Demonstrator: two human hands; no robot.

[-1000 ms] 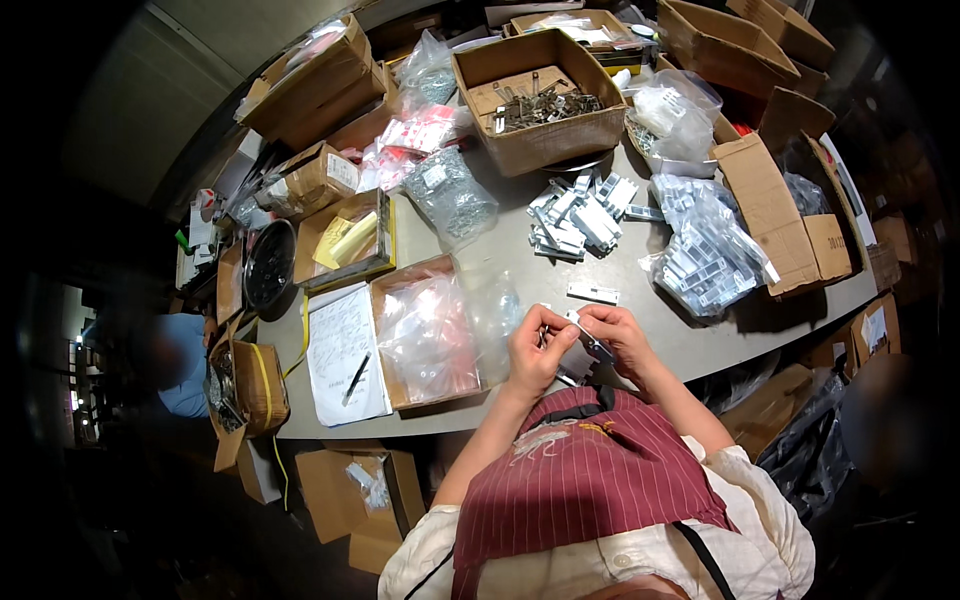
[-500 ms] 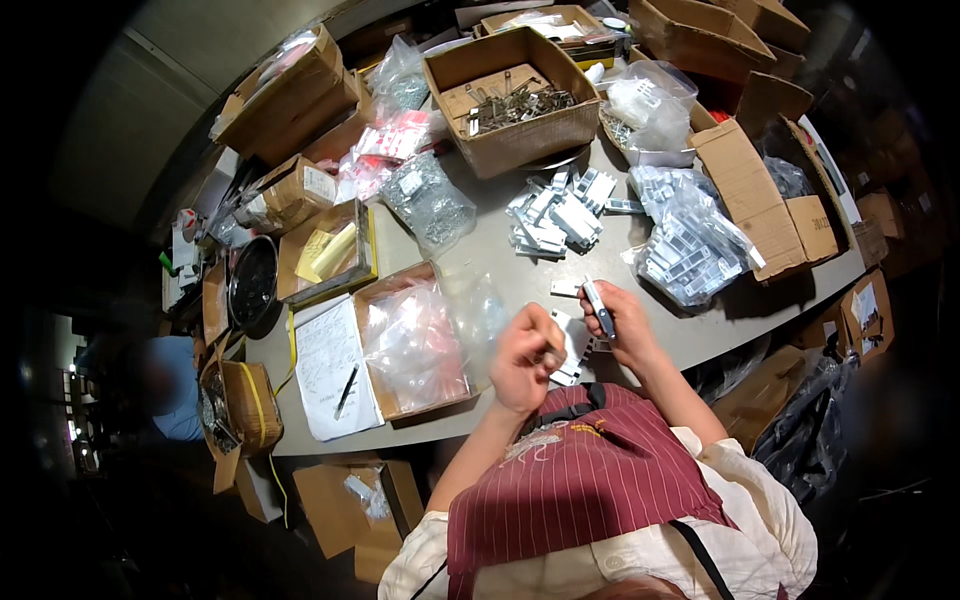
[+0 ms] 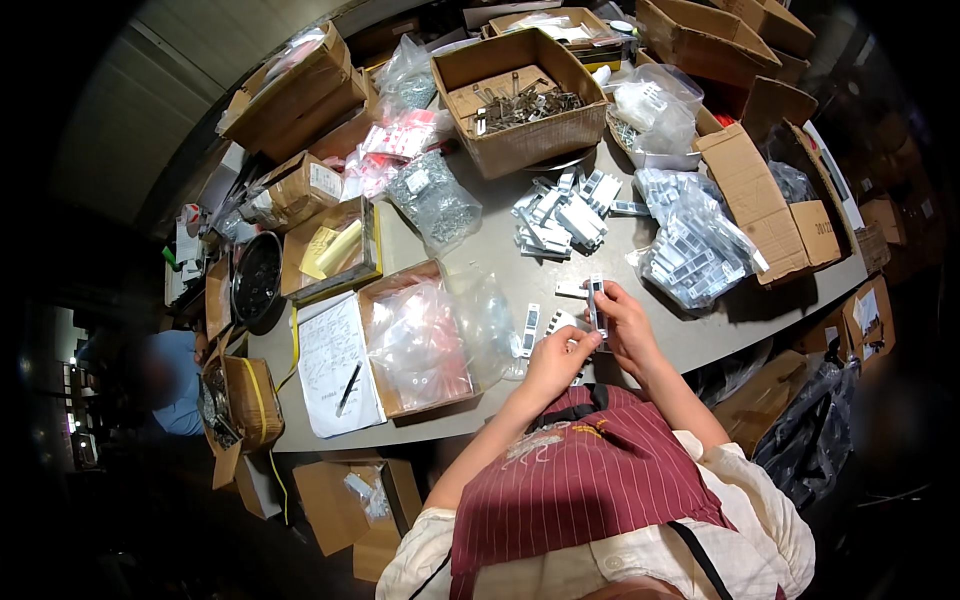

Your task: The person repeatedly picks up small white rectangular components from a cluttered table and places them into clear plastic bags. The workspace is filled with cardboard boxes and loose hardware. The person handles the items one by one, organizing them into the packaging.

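Above the near edge of the table, my right hand [image 3: 629,325] grips a narrow white-and-grey plastic piece [image 3: 597,300] with a dark section along it. My left hand [image 3: 562,362] meets its lower end, thumb and finger pinched there; the exact contact is partly hidden. Just beyond my left hand lies a similar loose piece [image 3: 530,330] on the tabletop. White notched parts [image 3: 562,320] lie partly covered by my hands. Farther off is a heap of the same white-and-grey pieces [image 3: 565,218]. A clear bag of similar pieces [image 3: 695,255] rests to its right.
Left of my hands stands a carton lined with clear plastic bags [image 3: 415,350], beside written paper sheets [image 3: 322,365] with a black pen [image 3: 349,388]. At the back, a cardboard box [image 3: 520,140] holds small metal parts. Another person [image 3: 178,380] is at far left.
My left hand has come down and right to the piece in my right hand. That piece has turned from a slant to nearly straight. A loose piece now shows beside my left hand.
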